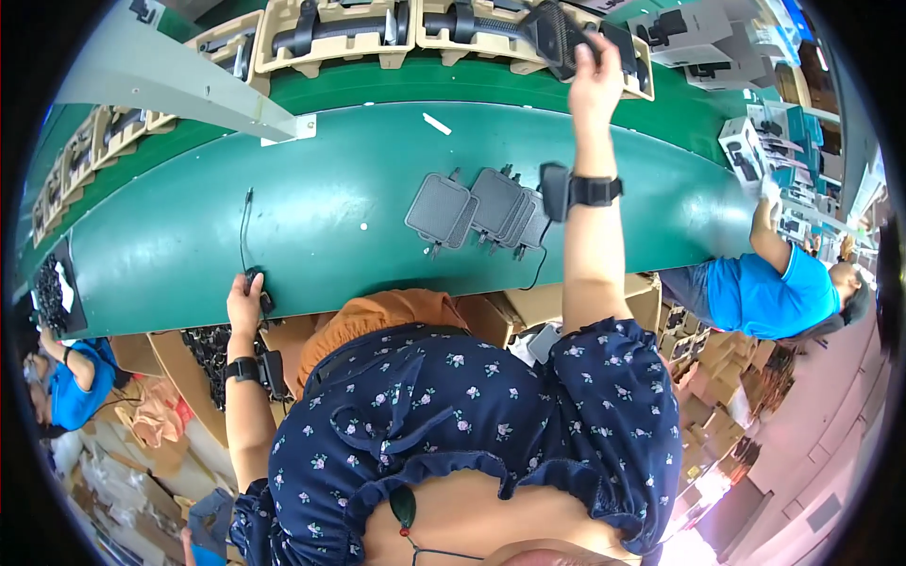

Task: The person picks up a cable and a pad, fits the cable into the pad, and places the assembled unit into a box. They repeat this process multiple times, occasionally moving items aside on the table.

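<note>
My right hand [595, 83] is stretched out to the far side, its fingers closed on a dark mesh panel [557, 40] with rounded corners. The panel hangs over a cardboard-coloured moulded tray [524, 64] that holds black parts. At the near table edge, my left hand [243, 300] pinches a small black piece of a cable [247, 222], whose thin end lies across the green table. Between my arms lie several flat grey mesh panels [441, 208] with small clips on their edges, partly overlapping.
Moulded trays [332, 42] of black parts line the green conveyor [377, 83] beyond the table. A white metal post [189, 75] stands at left. Below the edge, an open box [203, 368] holds black cables. A co-worker in blue [764, 292] works at right, another [80, 382] at left.
</note>
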The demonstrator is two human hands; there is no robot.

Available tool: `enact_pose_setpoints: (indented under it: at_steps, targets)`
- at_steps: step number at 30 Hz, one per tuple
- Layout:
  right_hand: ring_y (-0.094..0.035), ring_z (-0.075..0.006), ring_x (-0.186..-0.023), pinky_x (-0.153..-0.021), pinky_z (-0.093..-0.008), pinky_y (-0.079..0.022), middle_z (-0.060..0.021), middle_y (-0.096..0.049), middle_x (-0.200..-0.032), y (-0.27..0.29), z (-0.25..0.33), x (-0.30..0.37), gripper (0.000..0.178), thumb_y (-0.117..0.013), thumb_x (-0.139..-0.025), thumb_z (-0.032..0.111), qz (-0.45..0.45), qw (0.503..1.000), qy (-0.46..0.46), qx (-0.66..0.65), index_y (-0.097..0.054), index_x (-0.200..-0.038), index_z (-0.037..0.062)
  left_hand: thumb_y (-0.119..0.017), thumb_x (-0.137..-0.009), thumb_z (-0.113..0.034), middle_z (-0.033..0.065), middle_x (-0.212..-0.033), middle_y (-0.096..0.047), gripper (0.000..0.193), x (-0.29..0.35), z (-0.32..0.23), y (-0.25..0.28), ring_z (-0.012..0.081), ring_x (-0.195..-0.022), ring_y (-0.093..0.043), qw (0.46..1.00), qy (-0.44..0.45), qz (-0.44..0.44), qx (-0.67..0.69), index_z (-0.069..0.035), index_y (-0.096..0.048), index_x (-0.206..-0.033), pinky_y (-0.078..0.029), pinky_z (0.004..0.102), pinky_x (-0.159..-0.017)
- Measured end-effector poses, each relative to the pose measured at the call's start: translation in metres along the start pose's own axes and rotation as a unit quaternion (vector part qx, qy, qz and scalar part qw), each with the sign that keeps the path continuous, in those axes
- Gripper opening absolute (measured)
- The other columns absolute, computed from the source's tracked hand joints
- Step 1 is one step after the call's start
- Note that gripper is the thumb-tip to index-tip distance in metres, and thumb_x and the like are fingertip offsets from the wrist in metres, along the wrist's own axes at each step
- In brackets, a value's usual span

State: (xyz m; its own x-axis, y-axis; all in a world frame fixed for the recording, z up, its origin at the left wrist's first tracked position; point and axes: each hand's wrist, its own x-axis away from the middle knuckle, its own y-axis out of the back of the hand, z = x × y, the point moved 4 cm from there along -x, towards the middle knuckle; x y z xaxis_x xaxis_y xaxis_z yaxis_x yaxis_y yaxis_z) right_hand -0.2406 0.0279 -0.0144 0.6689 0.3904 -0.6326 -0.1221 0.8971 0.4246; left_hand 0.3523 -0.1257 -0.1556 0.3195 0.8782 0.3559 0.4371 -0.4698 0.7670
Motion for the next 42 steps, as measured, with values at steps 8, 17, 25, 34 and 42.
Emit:
enact_pose_setpoints:
  at_steps: [8, 17, 25, 34, 42]
  targets:
    - [-0.054, -0.0329, -0.084, -0.073, -0.0416, -0.043, -0.0133, -0.059, -0.078, -0.02, 0.019, -0.068, 0.015, -0.061, -0.074, 0.015, 0.251, 0.918, 0.196, 0.237, -0.062, -0.087, 0.0067, -0.06, -0.085, -0.015, 0.0109, -0.068, -0.059, 0.018, 0.011, -0.041, -0.007, 0.0191, -0.059, -0.055, 0.994, -0.042, 0.009, 0.1, 0.0, -0.05, -0.084, -0.045, 0.0309, -0.058]
    - [-0.057, -0.0338, -0.08, -0.069, -0.0421, -0.045, -0.0124, -0.061, -0.081, -0.046, 0.01, -0.1, 0.013, -0.059, -0.074, 0.015, 0.403, 0.879, 0.252, 0.046, -0.065, -0.085, 0.0127, -0.061, -0.086, -0.017, 0.0079, -0.064, -0.058, 0.019, 0.02, -0.083, -0.004, 0.016, -0.057, -0.054, 0.992, -0.043, 0.024, 0.119, 0.0, -0.051, -0.085, -0.044, 0.0286, -0.056]
    - [-0.057, -0.0337, -0.089, -0.071, -0.0402, -0.045, -0.0132, -0.062, -0.095, -0.092, -0.025, -0.096, 0.018, -0.057, -0.076, 0.015, 0.442, 0.844, 0.217, 0.213, -0.066, -0.092, 0.0166, -0.064, -0.082, -0.01, 0.0095, -0.082, -0.059, 0.023, 0.035, -0.108, 0.005, 0.0153, -0.068, -0.053, 0.989, -0.074, 0.035, 0.123, 0.001, -0.054, -0.1, -0.045, 0.0273, -0.063]
    - [-0.053, -0.029, -0.097, -0.085, -0.039, -0.043, -0.0128, -0.057, -0.108, -0.095, 0.049, 0.026, 0.025, -0.053, -0.08, 0.004, 0.132, 0.96, 0.231, 0.08, -0.058, -0.104, 0.0063, -0.065, -0.077, -0.005, 0.0111, -0.092, -0.06, 0.036, 0.045, -0.169, 0.021, 0.0214, -0.076, -0.057, 0.977, -0.206, 0.063, -0.011, -0.002, -0.053, -0.11, -0.047, 0.0303, -0.071]
    - [-0.06, -0.0362, -0.08, -0.066, -0.0428, -0.047, -0.0198, -0.06, -0.086, -0.084, 0.217, 0.197, 0.05, -0.057, -0.086, 0.031, 0.76, 0.625, -0.012, -0.18, -0.038, -0.121, 0.0008, -0.066, -0.071, -0.002, 0.0156, -0.105, -0.056, 0.038, 0.061, -0.246, 0.031, 0.033, -0.098, -0.054, 0.936, -0.331, 0.119, -0.008, -0.003, -0.046, -0.104, -0.045, 0.0384, -0.083]
